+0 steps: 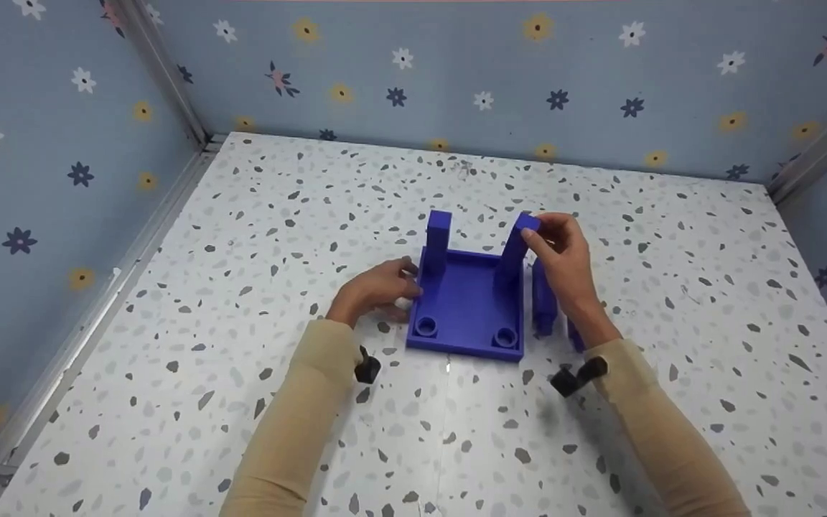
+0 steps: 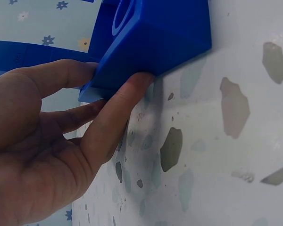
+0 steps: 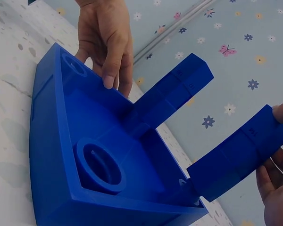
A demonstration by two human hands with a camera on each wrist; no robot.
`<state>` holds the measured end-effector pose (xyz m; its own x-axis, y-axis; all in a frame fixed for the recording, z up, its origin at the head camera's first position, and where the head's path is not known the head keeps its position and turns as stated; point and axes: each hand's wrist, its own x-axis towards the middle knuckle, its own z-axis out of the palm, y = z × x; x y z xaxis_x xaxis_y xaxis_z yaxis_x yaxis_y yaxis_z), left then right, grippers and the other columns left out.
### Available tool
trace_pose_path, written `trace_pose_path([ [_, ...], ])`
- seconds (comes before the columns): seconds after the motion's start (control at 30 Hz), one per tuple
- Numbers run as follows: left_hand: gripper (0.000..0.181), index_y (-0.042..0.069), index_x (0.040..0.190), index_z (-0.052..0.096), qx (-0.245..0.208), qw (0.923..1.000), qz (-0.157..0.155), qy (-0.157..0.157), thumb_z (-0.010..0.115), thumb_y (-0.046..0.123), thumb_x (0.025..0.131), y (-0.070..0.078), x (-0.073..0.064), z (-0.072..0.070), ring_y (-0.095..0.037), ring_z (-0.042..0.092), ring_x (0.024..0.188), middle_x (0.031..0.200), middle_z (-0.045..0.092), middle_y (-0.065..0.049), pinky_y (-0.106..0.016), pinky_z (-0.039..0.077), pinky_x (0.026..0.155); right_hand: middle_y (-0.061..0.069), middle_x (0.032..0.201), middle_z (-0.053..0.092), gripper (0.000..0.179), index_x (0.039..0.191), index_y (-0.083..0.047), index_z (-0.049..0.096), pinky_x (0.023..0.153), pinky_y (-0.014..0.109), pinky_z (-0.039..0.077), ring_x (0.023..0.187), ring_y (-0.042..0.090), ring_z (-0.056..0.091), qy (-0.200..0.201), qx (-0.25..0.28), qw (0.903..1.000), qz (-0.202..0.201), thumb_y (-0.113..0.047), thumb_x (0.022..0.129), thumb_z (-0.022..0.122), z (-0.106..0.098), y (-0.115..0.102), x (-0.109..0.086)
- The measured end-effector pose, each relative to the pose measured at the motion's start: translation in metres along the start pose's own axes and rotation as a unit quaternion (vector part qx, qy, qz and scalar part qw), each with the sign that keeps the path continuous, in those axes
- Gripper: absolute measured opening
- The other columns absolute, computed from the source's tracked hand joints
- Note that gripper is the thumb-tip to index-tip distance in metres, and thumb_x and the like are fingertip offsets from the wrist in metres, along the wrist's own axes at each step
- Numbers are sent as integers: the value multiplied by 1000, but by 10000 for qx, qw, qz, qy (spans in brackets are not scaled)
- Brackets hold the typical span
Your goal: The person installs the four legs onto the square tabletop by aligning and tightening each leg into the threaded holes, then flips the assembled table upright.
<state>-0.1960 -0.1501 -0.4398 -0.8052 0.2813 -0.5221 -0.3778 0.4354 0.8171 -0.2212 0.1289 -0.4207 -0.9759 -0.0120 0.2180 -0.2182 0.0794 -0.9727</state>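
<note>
Blue tray [image 1: 467, 301]: shallow, roughly square, sitting flat on the speckled table [image 1: 241, 215], between both hands. Raised wall on all four sides.
Right hand [image 1: 568, 266]: grip narrow, thumb and fingers pinching the top end of the right post.
Left hand [image 1: 377, 287]: grip on the tray's left wall. Left wrist view has one fingertip at the rim, another against the outer face.
Right post [image 1: 516, 248]: at the far-right corner, near upright, top leaning slightly right. Thinner neck shows at its foot in the right wrist view; can't tell if fully seated.
Left post [image 1: 438, 240]: upright at the far-left corner, near the left hand's fingertips.
Inner loose post [image 1: 544, 298]: lying on the table just beside the tray's right wall.
Outer loose post [image 1: 576, 335]: further right, mostly hidden by the right hand and wrist.
Near sockets [image 1: 426, 327]: round raised rings, one per near corner, holes facing up.
Markings [image 3: 252, 133]: small dark characters on the standing posts, too small to read.
</note>
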Motion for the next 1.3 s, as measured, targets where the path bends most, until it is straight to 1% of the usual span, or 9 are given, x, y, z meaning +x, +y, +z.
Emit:
trace_pose_path([
  [0.13,52,8,137,41,-20,10000,-56,10,59,12,89,0,0,0,-27,64,105,131,51,-13,-33,59,76,5,105,57,36,112,-1,52,90,27,49,100,18,56,94,-41,9999,-125,-16,86,71,2,2,1],
  [0.3,53,7,138,40,-33,10000,-46,9,59,11,88,0,0,0,-26,63,107,131,51,-14,-31,59,76,3,103,57,42,115,6,49,88,26,50,97,16,57,156,-34,9998,-139,-11,84,72,4,3,1],
  [0.47,53,6,137,40,-212,9997,-67,-29,58,8,88,0,1,1,-27,62,106,129,50,-14,-33,59,77,5,102,57,46,118,12,46,85,24,51,96,16,57,60,-34,9999,-155,-8,85,70,6,-12,-6],
  [0.57,52,6,137,40,-237,9997,-93,-32,57,7,88,0,1,0,-27,63,104,128,50,-14,-33,59,76,6,103,57,45,118,10,46,85,24,51,98,17,57,26,-74,9999,-123,-10,86,70,7,-19,-10],
  [0.63,51,6,136,40,-211,9997,-94,-26,57,7,88,0,1,0,-27,63,103,128,51,-14,-33,60,75,5,107,56,44,120,7,48,87,24,49,101,17,56,48,-129,9999,-80,-14,87,69,6,-13,-8],
  [0.83,50,5,136,41,-138,9999,-29,-7,57,8,89,1,0,1,-27,61,109,128,52,-15,-32,59,75,2,113,54,34,123,0,51,96,31,46,107,14,53,142,-142,9998,-71,-24,99,50,3,2,-1],
  [0.93,50,5,136,41,-130,9999,-39,4,57,9,89,1,0,1,-27,60,111,128,52,-14,-32,59,76,3,114,55,31,123,-1,52,97,32,46,106,14,54,124,30,9999,10,-22,101,47,2,1,1],
  [1.13,51,6,137,41,-3,10000,-16,1,58,11,89,0,0,1,-26,61,110,129,53,-14,-31,59,76,5,117,56,31,126,3,52,96,28,45,106,14,54,-100,730,9970,216,-8,97,48,1,0,5],
  [1.3,50,7,136,42,51,10000,-24,59,59,12,88,0,0,1,-26,64,105,128,53,-13,-32,59,73,10,128,53,35,130,4,51,101,27,45,115,16,54,-383,1134,9918,454,-6,98,43,0,-1,7],
])
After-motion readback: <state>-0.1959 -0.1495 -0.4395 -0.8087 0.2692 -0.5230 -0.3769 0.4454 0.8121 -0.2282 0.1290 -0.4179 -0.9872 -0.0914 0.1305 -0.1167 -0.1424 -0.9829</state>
